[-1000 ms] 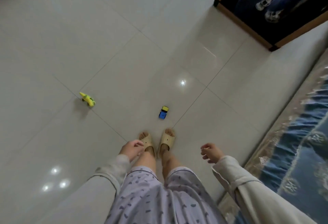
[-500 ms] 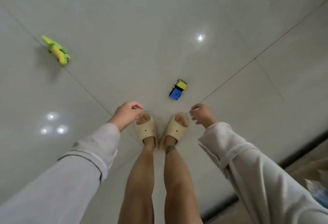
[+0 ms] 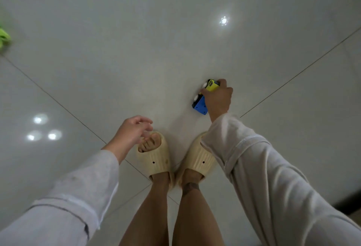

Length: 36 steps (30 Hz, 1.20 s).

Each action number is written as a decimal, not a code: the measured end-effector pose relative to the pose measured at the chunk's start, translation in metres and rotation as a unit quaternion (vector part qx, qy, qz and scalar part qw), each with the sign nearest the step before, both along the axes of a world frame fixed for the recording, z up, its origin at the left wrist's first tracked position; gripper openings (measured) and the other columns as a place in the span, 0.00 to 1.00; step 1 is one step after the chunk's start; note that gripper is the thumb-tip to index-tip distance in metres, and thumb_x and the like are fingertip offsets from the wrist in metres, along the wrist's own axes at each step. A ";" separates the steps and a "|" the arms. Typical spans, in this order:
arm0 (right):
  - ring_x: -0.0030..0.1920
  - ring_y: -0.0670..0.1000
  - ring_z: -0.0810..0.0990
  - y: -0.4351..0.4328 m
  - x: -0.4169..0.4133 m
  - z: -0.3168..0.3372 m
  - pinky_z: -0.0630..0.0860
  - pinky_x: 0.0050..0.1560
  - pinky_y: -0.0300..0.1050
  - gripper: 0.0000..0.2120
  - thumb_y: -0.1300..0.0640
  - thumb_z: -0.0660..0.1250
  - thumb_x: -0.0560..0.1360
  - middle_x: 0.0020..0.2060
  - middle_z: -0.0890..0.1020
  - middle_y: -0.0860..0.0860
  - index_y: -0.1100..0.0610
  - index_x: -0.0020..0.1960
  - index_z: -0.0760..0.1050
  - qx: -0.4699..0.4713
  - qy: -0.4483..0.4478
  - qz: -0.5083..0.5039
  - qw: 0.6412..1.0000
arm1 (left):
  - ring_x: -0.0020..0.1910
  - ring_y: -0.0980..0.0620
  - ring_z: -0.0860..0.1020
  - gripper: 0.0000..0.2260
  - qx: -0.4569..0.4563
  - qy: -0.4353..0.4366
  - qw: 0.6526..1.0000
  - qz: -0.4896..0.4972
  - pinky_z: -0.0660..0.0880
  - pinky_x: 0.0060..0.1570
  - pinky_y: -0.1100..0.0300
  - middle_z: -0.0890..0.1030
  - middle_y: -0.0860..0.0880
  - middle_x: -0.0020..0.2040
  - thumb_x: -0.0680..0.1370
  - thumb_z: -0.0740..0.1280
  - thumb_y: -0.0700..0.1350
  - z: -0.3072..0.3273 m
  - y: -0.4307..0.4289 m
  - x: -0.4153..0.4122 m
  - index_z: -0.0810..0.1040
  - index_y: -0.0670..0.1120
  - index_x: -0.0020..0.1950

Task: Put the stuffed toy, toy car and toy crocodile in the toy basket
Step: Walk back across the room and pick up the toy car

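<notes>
The blue and yellow toy car (image 3: pixel 201 103) lies on the white tiled floor just ahead of my feet. My right hand (image 3: pixel 217 98) is closed around it, fingers over the yellow cab and the blue back sticking out to the left. My left hand (image 3: pixel 132 131) hangs above my left foot with its fingers apart and nothing in it. The green and yellow toy crocodile (image 3: pixel 4 38) shows only as a blurred sliver at the far left edge. Neither the stuffed toy nor the toy basket is in view.
My two feet in cream slippers (image 3: pixel 156 160) stand together on the glossy floor (image 3: pixel 136 50), where ceiling lights reflect. A dark strip (image 3: pixel 345 201) runs along the lower right edge.
I have bent lower over the floor. My right hand has reached forward and closed on the toy car. My left hand has opened its fingers. The crocodile has slid to the left edge.
</notes>
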State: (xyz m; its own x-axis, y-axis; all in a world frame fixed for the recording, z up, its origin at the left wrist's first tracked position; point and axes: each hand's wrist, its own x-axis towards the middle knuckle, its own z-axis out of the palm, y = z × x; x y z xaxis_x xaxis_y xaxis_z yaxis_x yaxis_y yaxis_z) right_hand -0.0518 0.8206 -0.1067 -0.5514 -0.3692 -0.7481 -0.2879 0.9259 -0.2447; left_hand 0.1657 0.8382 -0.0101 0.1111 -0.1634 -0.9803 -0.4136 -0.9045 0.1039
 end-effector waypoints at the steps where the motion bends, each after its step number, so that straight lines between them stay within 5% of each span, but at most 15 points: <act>1: 0.52 0.61 0.79 -0.001 -0.002 0.006 0.75 0.47 0.48 0.23 0.55 0.70 0.69 0.59 0.71 0.59 0.56 0.62 0.70 0.003 -0.013 0.009 1.000 | 0.34 0.54 0.75 0.06 0.001 -0.001 1.000 -0.017 0.72 0.30 0.65 0.78 0.50 0.39 0.77 0.61 0.37 0.004 0.002 0.000 0.76 0.45 0.48; 10: 0.45 0.53 0.75 0.052 -0.023 0.237 0.71 0.41 0.43 0.29 0.56 0.74 0.64 0.46 0.75 0.51 0.55 0.62 0.67 0.040 -0.117 0.151 0.981 | 0.47 0.44 0.80 0.09 -0.059 0.011 0.990 -0.128 0.68 0.42 0.60 0.80 0.45 0.43 0.75 0.64 0.41 0.180 0.012 0.016 0.75 0.54 0.37; 13: 0.38 0.47 0.75 0.067 -0.033 0.353 0.72 0.34 0.39 0.22 0.54 0.74 0.66 0.39 0.75 0.46 0.52 0.55 0.68 0.051 -0.148 0.153 0.976 | 0.49 0.43 0.81 0.05 -0.066 0.017 0.987 -0.146 0.70 0.43 0.59 0.81 0.44 0.45 0.75 0.65 0.42 0.267 0.025 0.030 0.77 0.51 0.42; 17: 0.45 0.54 0.79 0.078 -0.042 0.495 0.78 0.44 0.46 0.27 0.56 0.75 0.65 0.47 0.78 0.53 0.53 0.61 0.67 0.032 -0.138 0.163 0.977 | 0.52 0.42 0.81 0.08 -0.055 -0.007 0.981 -0.187 0.74 0.54 0.56 0.82 0.40 0.53 0.75 0.65 0.41 0.375 0.049 0.059 0.80 0.43 0.52; 21: 0.45 0.54 0.76 0.080 -0.044 0.588 0.72 0.41 0.42 0.29 0.59 0.75 0.66 0.48 0.76 0.52 0.54 0.63 0.66 -0.052 -0.105 0.189 0.975 | 0.55 0.41 0.80 0.11 -0.035 -0.060 0.980 -0.186 0.75 0.56 0.56 0.83 0.40 0.56 0.75 0.64 0.40 0.456 0.072 0.084 0.80 0.40 0.54; 24: 0.44 0.55 0.76 0.089 -0.049 0.621 0.72 0.43 0.43 0.29 0.59 0.75 0.66 0.48 0.76 0.54 0.55 0.62 0.66 -0.052 -0.109 0.194 0.974 | 0.53 0.41 0.80 0.09 -0.051 -0.073 0.985 -0.151 0.78 0.52 0.56 0.83 0.39 0.54 0.74 0.64 0.40 0.494 0.087 0.091 0.81 0.41 0.50; 27: 0.45 0.56 0.77 0.106 -0.060 0.632 0.74 0.44 0.46 0.27 0.60 0.75 0.66 0.49 0.75 0.56 0.53 0.59 0.65 -0.024 -0.118 0.206 0.971 | 0.39 0.46 0.78 0.07 -0.091 -0.062 0.990 -0.086 0.69 0.29 0.64 0.82 0.41 0.45 0.74 0.64 0.40 0.520 0.099 0.089 0.77 0.49 0.38; 36: 0.47 0.54 0.74 0.122 -0.091 0.623 0.72 0.49 0.50 0.26 0.64 0.77 0.65 0.45 0.75 0.58 0.61 0.57 0.68 -0.010 -0.086 0.244 0.966 | 0.33 0.50 0.73 0.04 -0.130 -0.055 0.957 0.253 0.66 0.33 0.62 0.77 0.46 0.38 0.78 0.61 0.40 0.543 0.154 0.075 0.74 0.44 0.49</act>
